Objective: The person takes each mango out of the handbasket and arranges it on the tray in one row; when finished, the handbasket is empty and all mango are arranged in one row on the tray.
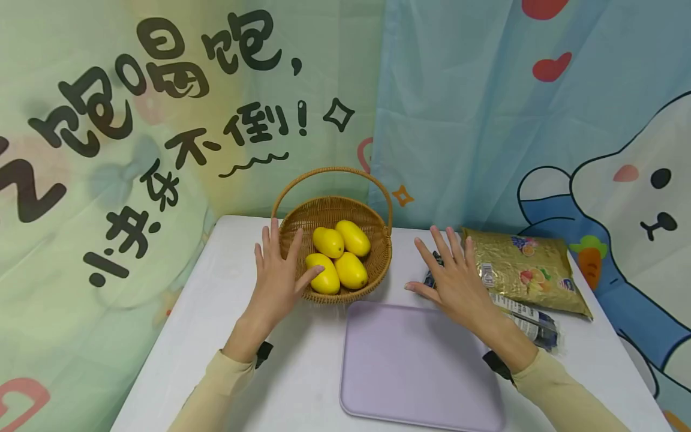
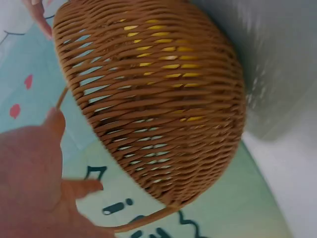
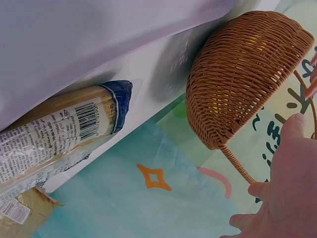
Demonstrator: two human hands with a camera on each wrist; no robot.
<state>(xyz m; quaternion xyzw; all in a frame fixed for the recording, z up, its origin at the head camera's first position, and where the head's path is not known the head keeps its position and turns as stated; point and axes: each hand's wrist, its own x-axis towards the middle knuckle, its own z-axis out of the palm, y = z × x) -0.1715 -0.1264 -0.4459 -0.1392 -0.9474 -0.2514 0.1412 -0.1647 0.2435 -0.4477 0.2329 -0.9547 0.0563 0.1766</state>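
Fingers (image 1: 275, 237) spread and straight on both hands, gripping nothing. Left to right: pale green curtain (image 1: 81, 327) with black lettering, far left, behind the white table (image 1: 302, 372). My left hand (image 1: 272, 291) is raised, palm away from me, just in front of the wicker basket's left side; can't tell if it touches. Wicker basket (image 1: 381, 258) stands upright at the table's far side, handle (image 1: 333, 170) up, four yellow fruits (image 1: 351, 271) inside. Lilac tray (image 1: 415, 366) lies flat, nearer and a bit right of the basket, bare. My right hand (image 1: 459, 288) is held up past the tray's far right corner, over part of a clear packet (image 1: 529, 321) with blue ends and a printed label. Gold bag (image 1: 523, 273) lies just beyond the packet, far right. Blue curtain (image 1: 448, 90) with a white cartoon animal hangs behind.
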